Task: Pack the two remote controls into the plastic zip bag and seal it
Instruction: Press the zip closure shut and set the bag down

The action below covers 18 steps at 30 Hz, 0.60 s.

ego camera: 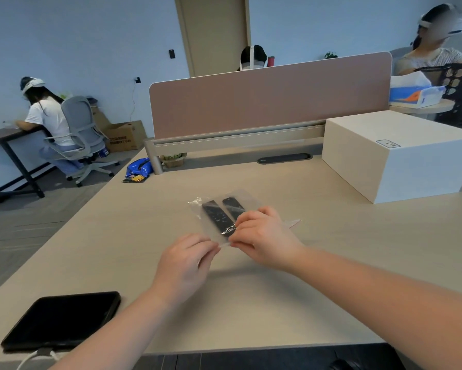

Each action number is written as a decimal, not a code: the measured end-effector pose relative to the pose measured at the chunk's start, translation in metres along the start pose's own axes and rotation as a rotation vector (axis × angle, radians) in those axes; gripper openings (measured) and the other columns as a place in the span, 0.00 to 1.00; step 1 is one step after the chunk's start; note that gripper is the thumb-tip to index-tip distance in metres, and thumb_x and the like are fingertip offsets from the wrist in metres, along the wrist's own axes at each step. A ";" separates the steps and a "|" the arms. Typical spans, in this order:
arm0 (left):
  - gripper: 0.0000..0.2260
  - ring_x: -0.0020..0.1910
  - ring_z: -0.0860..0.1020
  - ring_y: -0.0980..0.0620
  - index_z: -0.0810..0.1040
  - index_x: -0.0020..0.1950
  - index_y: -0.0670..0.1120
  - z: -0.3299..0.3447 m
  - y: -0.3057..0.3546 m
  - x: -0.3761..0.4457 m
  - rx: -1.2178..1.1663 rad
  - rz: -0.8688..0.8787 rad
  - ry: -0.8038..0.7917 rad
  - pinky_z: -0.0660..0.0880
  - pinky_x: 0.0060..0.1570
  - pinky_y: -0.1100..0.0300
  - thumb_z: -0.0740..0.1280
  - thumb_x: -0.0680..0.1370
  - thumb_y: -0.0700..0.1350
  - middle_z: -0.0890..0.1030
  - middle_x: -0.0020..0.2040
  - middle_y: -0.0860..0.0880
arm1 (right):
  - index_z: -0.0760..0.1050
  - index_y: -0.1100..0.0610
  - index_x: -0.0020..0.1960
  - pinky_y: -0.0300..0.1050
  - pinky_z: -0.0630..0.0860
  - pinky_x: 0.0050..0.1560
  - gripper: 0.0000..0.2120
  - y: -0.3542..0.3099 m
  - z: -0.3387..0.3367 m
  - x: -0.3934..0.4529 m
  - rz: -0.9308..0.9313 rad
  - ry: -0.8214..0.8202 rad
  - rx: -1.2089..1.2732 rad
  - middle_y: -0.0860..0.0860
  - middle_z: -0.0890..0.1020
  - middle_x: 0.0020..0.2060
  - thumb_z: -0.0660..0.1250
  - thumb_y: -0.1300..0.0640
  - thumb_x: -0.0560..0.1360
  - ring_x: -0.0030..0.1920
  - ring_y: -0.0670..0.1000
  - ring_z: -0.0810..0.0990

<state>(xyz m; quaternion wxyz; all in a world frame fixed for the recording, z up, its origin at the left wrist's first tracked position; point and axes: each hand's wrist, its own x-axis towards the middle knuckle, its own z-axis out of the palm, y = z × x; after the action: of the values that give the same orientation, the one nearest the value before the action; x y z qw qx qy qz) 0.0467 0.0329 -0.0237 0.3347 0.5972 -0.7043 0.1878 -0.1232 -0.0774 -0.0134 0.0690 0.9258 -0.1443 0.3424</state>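
Observation:
A clear plastic zip bag (pixel 247 200) lies on the light wooden desk (pixel 331 249) in the middle of the view. Two black remote controls sit side by side inside it, the left remote (pixel 216 215) and the right remote (pixel 233 206). My left hand (pixel 183 265) pinches the bag's near edge at its left end. My right hand (pixel 261 235) pinches the same edge just to the right and covers the near ends of the remotes. Whether the zip strip is closed under my fingers is hidden.
A black tablet (pixel 61 320) with a white cable lies at the desk's near left corner. A large white box (pixel 395 156) stands at the right. A pink divider panel (pixel 270 94) runs along the far edge. Other people sit beyond.

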 end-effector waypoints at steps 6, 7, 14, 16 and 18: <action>0.09 0.37 0.76 0.53 0.82 0.40 0.45 0.000 -0.004 -0.005 -0.007 0.012 0.079 0.72 0.37 0.63 0.65 0.74 0.47 0.83 0.36 0.50 | 0.83 0.50 0.34 0.52 0.76 0.39 0.04 -0.003 -0.003 0.006 0.017 0.012 0.059 0.44 0.84 0.28 0.71 0.52 0.66 0.42 0.49 0.84; 0.08 0.36 0.75 0.53 0.82 0.39 0.45 0.001 -0.004 -0.006 -0.009 0.023 0.086 0.72 0.37 0.63 0.65 0.74 0.46 0.83 0.35 0.49 | 0.83 0.50 0.34 0.52 0.76 0.39 0.04 -0.003 -0.003 0.006 0.016 0.013 0.061 0.44 0.84 0.28 0.71 0.52 0.66 0.42 0.49 0.84; 0.08 0.34 0.76 0.52 0.81 0.37 0.45 0.003 -0.002 -0.001 0.005 0.044 0.088 0.72 0.36 0.62 0.65 0.73 0.44 0.83 0.34 0.50 | 0.82 0.50 0.35 0.45 0.61 0.44 0.05 -0.011 0.005 0.009 -0.031 -0.001 0.034 0.44 0.85 0.29 0.70 0.50 0.66 0.43 0.48 0.83; 0.08 0.35 0.75 0.52 0.81 0.37 0.45 0.003 -0.001 -0.001 0.006 0.048 0.080 0.71 0.36 0.63 0.64 0.73 0.44 0.83 0.34 0.50 | 0.81 0.51 0.33 0.45 0.59 0.42 0.08 -0.013 0.008 0.011 -0.041 0.007 0.019 0.45 0.84 0.28 0.67 0.52 0.69 0.40 0.48 0.82; 0.09 0.35 0.76 0.52 0.81 0.37 0.45 0.003 -0.001 -0.001 0.002 0.038 0.072 0.71 0.36 0.64 0.64 0.73 0.44 0.83 0.34 0.50 | 0.81 0.52 0.32 0.44 0.59 0.42 0.13 -0.014 0.009 0.012 -0.055 0.011 -0.012 0.46 0.83 0.26 0.63 0.52 0.72 0.38 0.49 0.82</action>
<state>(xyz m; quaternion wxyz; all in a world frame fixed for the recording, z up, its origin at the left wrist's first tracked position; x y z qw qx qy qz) 0.0469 0.0313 -0.0266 0.3553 0.5771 -0.7028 0.2162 -0.1045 -0.0692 -0.0123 0.0848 0.9270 -0.1206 0.3448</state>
